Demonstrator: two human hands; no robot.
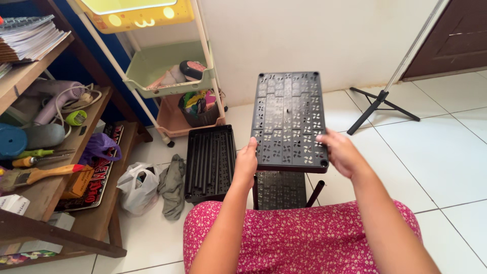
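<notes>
Black perforated shelf panel (289, 121) held level above the floor (446, 152), left hand (246, 165) and right hand (341, 152) clamped on its near corners; likely mid-assembly, next lining it over the posts (315, 193) below.

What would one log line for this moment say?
left hand: grips black perforated panel near edge | right hand: grips same | below: second panel

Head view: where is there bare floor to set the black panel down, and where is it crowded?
Bare tiles lie right of the black panel, between the tripod foot and the person's right hand. Left is crowded: a tray of tubes, a grey cloth, a white bag and the cart. Another panel lies below the left hand.
</notes>
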